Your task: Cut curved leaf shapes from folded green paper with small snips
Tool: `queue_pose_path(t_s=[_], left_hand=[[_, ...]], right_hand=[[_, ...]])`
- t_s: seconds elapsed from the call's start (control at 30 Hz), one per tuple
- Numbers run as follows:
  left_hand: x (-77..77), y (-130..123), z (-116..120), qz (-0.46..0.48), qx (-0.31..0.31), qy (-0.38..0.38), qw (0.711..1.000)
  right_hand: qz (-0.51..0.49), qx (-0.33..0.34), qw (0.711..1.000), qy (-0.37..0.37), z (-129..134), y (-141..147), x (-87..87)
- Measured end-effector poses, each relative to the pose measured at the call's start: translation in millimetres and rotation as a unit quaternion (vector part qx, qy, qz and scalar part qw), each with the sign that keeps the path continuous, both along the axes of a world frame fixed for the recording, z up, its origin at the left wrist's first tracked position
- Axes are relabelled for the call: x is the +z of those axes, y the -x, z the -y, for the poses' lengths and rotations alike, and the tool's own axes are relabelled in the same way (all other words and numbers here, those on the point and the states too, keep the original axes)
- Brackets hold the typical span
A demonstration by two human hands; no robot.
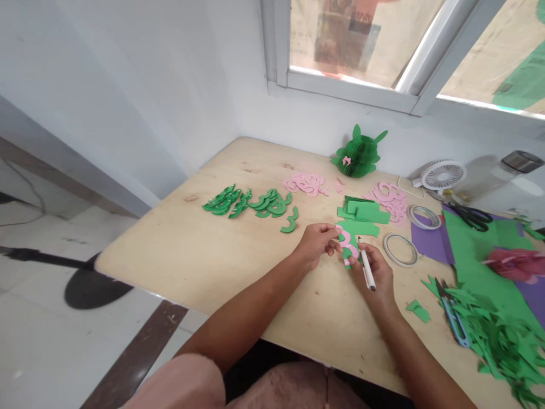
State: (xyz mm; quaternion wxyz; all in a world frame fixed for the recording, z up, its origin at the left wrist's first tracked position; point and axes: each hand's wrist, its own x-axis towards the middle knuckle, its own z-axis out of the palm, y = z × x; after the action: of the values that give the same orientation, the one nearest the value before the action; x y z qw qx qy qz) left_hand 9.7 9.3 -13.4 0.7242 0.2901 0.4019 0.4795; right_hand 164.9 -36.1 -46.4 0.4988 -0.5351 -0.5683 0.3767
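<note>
My left hand (318, 245) pinches the left edge of a pink wavy paper cutout (349, 250), which lies over a green paper strip (348, 264). In my right hand (377, 272) is a white marker (367, 266), slanting between thumb and fingers. The right thumb also touches the lower end of the pink cutout and green strip. Just beyond my hands lie stacked green paper strips (366, 211). Left of them, a curved green paper piece (290, 220) sits by a pile of green curved cutouts (272, 203).
Tape rolls (400, 250) lie right of my hands. Beyond are pink cutouts (389, 200), black scissors (470, 216) and a small white fan (443, 174). Blue-handled snips (455, 318) rest on green scraps (502, 335). A green paper ball figure (360, 153) stands near the wall.
</note>
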Motion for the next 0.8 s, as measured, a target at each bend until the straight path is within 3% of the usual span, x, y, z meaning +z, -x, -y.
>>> queue_pose_path(t_s=[0.8], left_hand=[[2.5, -1.1, 0.5, -0.042, 0.028, -0.023, 0.998]], right_hand=[[0.001, 0.001, 1.000, 0.013, 1.3, -2.1, -3.1]])
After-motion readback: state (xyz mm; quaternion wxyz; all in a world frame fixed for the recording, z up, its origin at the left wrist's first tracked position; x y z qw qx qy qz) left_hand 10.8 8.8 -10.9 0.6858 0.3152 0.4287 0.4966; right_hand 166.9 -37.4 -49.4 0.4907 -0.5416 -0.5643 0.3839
